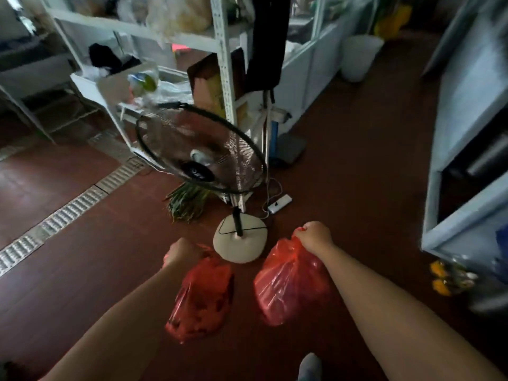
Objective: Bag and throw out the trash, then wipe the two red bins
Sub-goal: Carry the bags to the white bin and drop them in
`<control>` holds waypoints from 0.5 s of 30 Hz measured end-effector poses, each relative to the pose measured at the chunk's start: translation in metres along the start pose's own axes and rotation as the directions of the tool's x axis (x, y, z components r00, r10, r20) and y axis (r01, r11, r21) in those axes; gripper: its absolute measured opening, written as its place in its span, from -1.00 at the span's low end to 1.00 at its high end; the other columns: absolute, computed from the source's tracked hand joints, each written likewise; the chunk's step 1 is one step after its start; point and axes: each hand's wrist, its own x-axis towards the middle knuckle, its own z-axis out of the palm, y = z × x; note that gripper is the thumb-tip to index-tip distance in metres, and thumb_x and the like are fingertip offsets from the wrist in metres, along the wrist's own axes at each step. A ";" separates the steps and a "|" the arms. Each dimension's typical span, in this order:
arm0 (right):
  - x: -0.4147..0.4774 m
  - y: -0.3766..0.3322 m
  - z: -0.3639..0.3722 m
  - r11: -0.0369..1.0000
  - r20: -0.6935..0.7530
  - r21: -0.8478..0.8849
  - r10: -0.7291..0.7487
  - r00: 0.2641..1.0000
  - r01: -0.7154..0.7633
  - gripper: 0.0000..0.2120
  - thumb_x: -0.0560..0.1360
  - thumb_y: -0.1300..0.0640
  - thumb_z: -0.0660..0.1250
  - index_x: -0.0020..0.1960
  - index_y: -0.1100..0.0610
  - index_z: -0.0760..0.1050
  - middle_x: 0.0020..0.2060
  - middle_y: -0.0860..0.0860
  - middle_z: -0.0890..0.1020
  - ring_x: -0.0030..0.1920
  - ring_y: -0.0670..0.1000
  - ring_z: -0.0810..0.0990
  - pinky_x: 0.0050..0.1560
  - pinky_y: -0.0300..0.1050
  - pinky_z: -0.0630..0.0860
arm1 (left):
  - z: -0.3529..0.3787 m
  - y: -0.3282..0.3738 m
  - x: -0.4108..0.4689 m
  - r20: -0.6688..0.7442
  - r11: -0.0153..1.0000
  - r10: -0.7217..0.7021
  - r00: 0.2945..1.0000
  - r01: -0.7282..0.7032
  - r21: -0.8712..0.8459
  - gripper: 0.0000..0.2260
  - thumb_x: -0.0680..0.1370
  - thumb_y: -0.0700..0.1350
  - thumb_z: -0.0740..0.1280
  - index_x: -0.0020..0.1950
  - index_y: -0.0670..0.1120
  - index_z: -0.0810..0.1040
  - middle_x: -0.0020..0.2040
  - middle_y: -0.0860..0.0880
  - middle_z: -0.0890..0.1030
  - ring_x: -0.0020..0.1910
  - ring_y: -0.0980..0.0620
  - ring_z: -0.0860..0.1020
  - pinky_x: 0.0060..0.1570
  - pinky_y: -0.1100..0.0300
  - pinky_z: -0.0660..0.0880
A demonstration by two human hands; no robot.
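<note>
- Head view: left hand (182, 253) grips left red bag (202, 299) by its neck; right hand (313, 236) grips right red bag (291, 284).
- Bags hang near, above floor (357, 166).
- Judgement: keep necks bunched, carry clear of fan (202, 155) base.

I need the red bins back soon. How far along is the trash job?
Bagging looks done: the left red bag and the right red bag are full. In hand: the left hand grips one, the right hand the other, near the fan. Left: throwing them out and wiping the bins, which are not in view.
</note>
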 end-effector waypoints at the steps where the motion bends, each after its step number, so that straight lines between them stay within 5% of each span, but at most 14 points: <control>1: 0.015 0.015 -0.016 1.000 0.006 0.003 0.020 1.000 -0.020 -0.75 0.56 0.03 0.31 -0.26 0.10 0.49 -0.07 0.19 0.69 0.02 0.22 0.65 -0.14 -0.14 0.37 | 0.007 0.024 0.008 0.015 0.999 0.022 1.000 -0.022 0.043 -0.74 0.54 0.07 0.36 0.04 -0.08 0.71 0.01 -0.10 0.69 -0.11 -0.05 0.57 -0.13 0.12 0.47; 6: 0.086 0.080 -0.096 0.999 0.019 0.000 0.054 0.998 -0.054 -0.76 0.58 0.01 0.32 -0.17 0.12 0.60 -0.06 0.16 0.70 0.04 0.19 0.66 -0.03 -0.09 0.49 | 0.051 0.149 0.036 0.089 0.991 0.116 0.989 -0.122 0.055 -0.69 0.64 0.04 0.29 0.28 -0.09 0.62 0.27 -0.05 0.61 0.25 -0.06 0.57 0.20 0.12 0.51; 9: 0.130 0.117 -0.144 0.996 -0.019 0.029 0.081 0.997 -0.080 -0.74 0.58 0.00 0.33 -0.09 0.17 0.65 -0.07 0.15 0.70 0.04 0.18 0.66 -0.10 -0.13 0.43 | 0.083 0.227 0.050 0.153 0.988 0.131 0.980 -0.142 0.067 -0.70 0.67 -0.07 0.25 0.31 -0.19 0.58 0.25 -0.15 0.62 0.23 -0.09 0.60 -0.02 0.30 0.56; 12: 0.173 0.145 -0.190 0.990 -0.082 0.081 0.120 0.989 -0.114 -0.74 0.57 0.04 0.34 -0.11 0.21 0.66 -0.11 0.17 0.71 0.00 0.20 0.66 -0.15 -0.12 0.42 | 0.106 0.304 0.060 0.162 0.985 0.161 0.973 -0.168 0.028 -0.69 0.70 -0.12 0.15 0.35 -0.18 0.56 0.29 -0.14 0.59 0.21 -0.06 0.59 0.09 0.25 0.55; 15: 0.215 0.171 -0.231 0.974 -0.156 0.155 0.190 0.969 -0.166 -0.75 0.56 0.07 0.33 -0.13 0.23 0.67 -0.13 0.18 0.71 -0.01 0.22 0.66 -0.13 -0.08 0.43 | 0.118 0.378 0.089 0.206 0.962 0.212 0.955 -0.240 0.127 -0.73 0.66 -0.14 0.25 0.30 -0.21 0.59 0.24 -0.17 0.62 0.09 -0.06 0.63 -0.33 0.42 0.45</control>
